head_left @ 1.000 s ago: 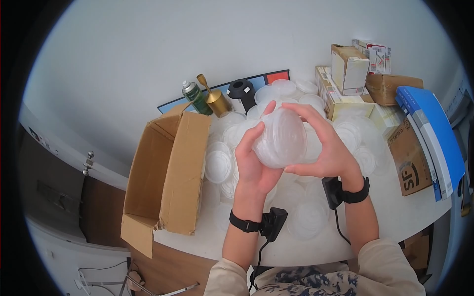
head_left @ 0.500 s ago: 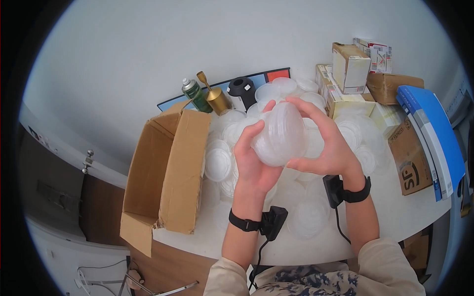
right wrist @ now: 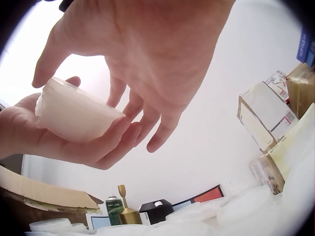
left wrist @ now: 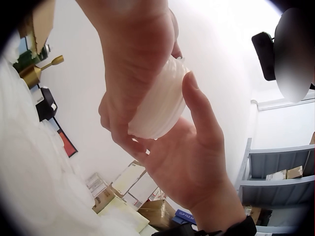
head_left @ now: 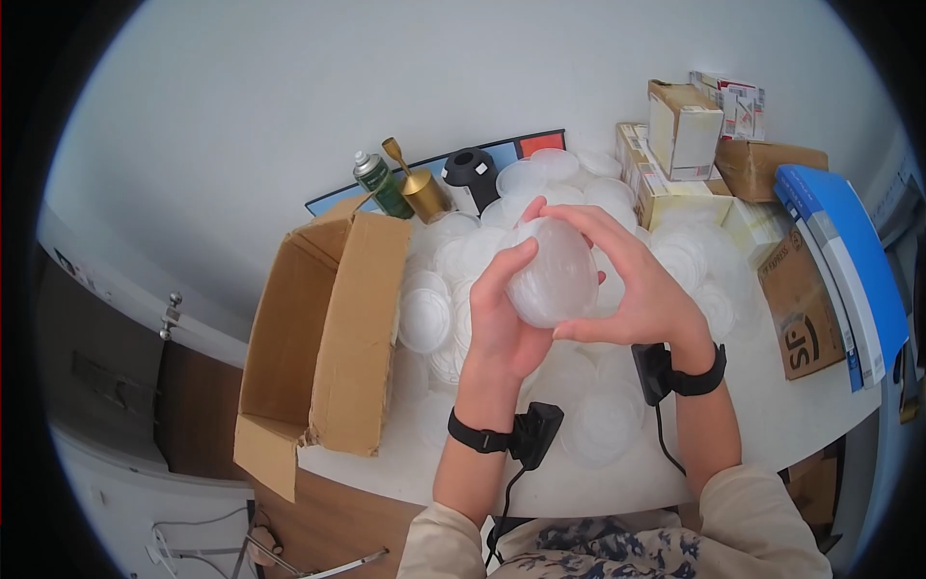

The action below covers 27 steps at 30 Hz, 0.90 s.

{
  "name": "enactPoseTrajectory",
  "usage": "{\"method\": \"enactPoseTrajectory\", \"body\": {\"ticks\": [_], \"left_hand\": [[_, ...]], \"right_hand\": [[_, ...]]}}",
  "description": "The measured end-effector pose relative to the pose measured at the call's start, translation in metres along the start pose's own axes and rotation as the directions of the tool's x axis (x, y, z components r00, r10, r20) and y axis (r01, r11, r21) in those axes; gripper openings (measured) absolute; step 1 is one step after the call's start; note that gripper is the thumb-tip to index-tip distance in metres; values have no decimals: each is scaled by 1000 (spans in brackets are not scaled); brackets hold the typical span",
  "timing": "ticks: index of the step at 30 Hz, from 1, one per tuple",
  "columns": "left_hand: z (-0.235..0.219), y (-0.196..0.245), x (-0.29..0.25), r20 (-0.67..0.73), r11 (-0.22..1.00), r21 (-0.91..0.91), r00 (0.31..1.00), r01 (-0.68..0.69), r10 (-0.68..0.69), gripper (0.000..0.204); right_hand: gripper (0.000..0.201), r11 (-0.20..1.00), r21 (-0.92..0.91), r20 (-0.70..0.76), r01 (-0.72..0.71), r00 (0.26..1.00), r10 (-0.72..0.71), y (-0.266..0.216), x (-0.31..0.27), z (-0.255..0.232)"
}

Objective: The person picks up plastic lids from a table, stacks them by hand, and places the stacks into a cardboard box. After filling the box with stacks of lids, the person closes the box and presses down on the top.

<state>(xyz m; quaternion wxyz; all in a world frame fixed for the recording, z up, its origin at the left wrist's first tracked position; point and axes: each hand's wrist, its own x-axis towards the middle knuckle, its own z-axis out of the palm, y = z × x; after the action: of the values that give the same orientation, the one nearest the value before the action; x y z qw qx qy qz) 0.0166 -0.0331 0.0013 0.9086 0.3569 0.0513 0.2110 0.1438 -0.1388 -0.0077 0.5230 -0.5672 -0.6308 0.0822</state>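
Note:
A stack of round, translucent plastic lids [head_left: 555, 275] is held up above the table between both hands. My left hand [head_left: 503, 323] grips the stack from the left, thumb along the near side and fingertips showing past the far edge. On the other side, my right hand [head_left: 648, 294] spans the stack, with its thumb at the lower rim and its fingers at the upper rim. In the right wrist view the lids [right wrist: 78, 113] lie tilted in the left palm. The left wrist view shows their layered edges [left wrist: 160, 105] between the two hands.
Many loose translucent lids [head_left: 600, 425] cover the white table [head_left: 463, 487]. An open cardboard box [head_left: 362, 333] stands at the left. Behind are a spray can [head_left: 381, 183], a brass-coloured object [head_left: 422, 193] and a black-and-white object [head_left: 471, 183]. Boxes [head_left: 685, 135] and blue folders [head_left: 844, 261] stand right.
The stack has turned slightly between the hands, its round face showing more and its layered side less. A left fingertip now shows at its right edge. Both forearms have stayed nearly in place.

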Motion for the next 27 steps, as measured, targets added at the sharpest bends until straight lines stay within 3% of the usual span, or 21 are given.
{"method": "enactPoseTrajectory", "body": {"ticks": [10,15,20,22,27], "left_hand": [[-1,-8,2,-27,999,0,999,45,-45,70],[-3,-7,3,-44,996,-19,995,85,-86,66],[-12,0,7,-83,993,-66,991,102,-107,54],[-15,8,9,-219,993,-119,975,6,-32,53],[-37,30,7,-233,970,-239,972,-37,-20,58]], "right_hand": [[90,997,-66,50,-31,998,34,3,-3,-6],[90,995,-88,54,41,998,-37,16,-3,-4],[99,990,-130,56,-58,996,65,7,-6,4],[103,986,-154,39,-57,997,64,3,-8,5],[101,979,-172,119,-106,985,127,-1,-12,5]]}}
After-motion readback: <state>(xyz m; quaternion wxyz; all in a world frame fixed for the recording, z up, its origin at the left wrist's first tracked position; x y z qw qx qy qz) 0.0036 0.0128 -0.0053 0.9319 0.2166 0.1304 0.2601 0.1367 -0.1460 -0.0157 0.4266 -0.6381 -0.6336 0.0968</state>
